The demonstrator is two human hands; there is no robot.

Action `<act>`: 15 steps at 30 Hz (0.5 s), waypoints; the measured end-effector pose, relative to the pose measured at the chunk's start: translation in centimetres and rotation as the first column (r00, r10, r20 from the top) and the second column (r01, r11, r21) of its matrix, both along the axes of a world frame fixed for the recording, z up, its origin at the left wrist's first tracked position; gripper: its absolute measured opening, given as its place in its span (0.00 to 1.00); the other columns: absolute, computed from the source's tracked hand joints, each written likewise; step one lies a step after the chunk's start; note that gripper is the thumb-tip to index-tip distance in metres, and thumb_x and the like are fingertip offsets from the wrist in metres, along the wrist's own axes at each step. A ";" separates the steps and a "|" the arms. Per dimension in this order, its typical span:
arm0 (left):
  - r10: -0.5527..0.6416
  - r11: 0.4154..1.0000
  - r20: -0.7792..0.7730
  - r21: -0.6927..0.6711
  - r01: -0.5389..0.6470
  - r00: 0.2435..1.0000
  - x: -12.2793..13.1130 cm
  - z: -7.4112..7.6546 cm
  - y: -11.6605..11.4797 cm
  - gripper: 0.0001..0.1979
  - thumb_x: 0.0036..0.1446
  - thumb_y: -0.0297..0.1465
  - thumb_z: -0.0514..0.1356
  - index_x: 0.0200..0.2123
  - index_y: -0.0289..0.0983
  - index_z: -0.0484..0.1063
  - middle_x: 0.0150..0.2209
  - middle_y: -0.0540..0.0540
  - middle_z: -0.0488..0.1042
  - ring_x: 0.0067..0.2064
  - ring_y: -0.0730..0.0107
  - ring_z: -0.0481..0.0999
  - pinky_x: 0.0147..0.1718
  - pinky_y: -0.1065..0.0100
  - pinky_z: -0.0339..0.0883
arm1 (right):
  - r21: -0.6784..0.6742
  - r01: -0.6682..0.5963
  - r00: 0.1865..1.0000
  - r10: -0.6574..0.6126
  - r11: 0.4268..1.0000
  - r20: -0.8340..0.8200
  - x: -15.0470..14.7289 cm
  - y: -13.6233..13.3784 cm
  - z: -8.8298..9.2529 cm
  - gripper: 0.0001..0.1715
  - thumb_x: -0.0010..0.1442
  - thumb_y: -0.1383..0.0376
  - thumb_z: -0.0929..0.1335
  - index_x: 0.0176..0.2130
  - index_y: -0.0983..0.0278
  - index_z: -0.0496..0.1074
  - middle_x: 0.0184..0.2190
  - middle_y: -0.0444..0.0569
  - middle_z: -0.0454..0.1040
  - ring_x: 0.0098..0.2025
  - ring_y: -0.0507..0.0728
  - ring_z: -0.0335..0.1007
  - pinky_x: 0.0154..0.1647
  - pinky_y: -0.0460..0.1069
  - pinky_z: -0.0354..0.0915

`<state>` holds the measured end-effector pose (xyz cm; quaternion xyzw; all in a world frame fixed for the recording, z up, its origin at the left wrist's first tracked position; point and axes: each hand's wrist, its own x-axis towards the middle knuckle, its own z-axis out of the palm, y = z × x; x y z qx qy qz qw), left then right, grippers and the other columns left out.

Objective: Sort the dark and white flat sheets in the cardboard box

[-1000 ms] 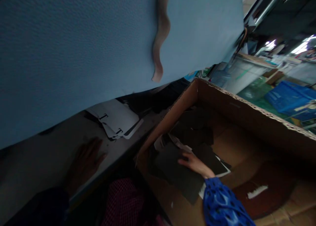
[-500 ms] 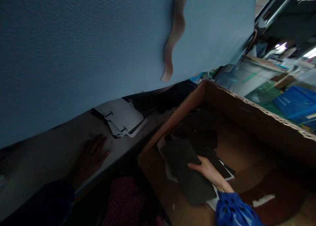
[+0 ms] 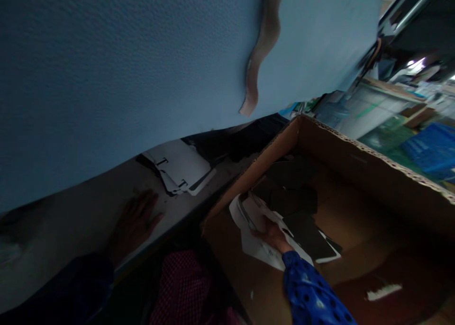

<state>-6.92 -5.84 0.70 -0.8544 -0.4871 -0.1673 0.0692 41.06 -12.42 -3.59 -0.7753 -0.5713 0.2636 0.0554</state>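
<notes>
My left hand [image 3: 138,221] lies flat, fingers spread, on the grey ledge [image 3: 95,204] under the pale blue panel. Just beyond its fingertips is a stack of white cut pieces [image 3: 181,166] marked with a black letter T. My right hand [image 3: 272,232] reaches into a cardboard box [image 3: 337,149], its fingers closed at a pale cut sheet [image 3: 254,209] in a loose pile; shadow and the sheet hide part of the fingers. Dark grey cut pieces [image 3: 304,230], some with white edges, lie beside and beyond that hand.
A large pale blue panel [image 3: 142,69] hangs over the ledge, with a wavy tan strip [image 3: 263,45] on it. Inside the box lies a brown-red piece [image 3: 401,273] with a white patch. Blue plastic [image 3: 433,149] shows beyond the box wall.
My right hand has moved left and further into the pile. The large dark grey piece under its fingers no longer shows there; white sheets show instead. My left hand stays on the ledge.
</notes>
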 end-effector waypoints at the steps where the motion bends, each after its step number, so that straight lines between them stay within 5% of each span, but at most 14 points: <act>1: -0.005 1.000 -0.012 -0.001 0.005 1.000 0.0 0.1 0.0 0.25 0.66 0.38 0.47 0.61 0.31 0.59 0.64 0.28 0.59 0.67 0.40 0.54 0.61 0.38 0.50 | -0.031 -0.027 0.999 0.028 0.999 0.023 0.4 0.2 0.1 0.34 0.59 0.52 0.71 0.59 0.64 0.64 0.58 0.57 0.67 0.58 0.66 0.65 0.56 0.65 0.63; 7: 0.023 1.000 -0.027 0.019 -0.023 0.999 0.2 0.4 -0.1 0.27 0.67 0.42 0.46 0.62 0.31 0.58 0.65 0.28 0.59 0.66 0.43 0.57 0.61 0.40 0.52 | -0.054 -0.179 0.970 0.186 0.982 0.155 -0.8 1.4 1.0 0.30 0.63 0.56 0.69 0.59 0.65 0.63 0.52 0.55 0.71 0.53 0.63 0.68 0.56 0.64 0.64; 15: 0.073 0.997 -0.034 0.011 -0.073 0.997 0.1 -0.2 0.1 0.30 0.66 0.43 0.49 0.64 0.30 0.55 0.66 0.30 0.56 0.67 0.45 0.55 0.63 0.43 0.50 | -0.081 -0.064 0.969 0.081 0.995 0.234 -0.8 0.9 0.9 0.23 0.66 0.60 0.66 0.58 0.63 0.64 0.52 0.53 0.71 0.52 0.61 0.70 0.53 0.62 0.67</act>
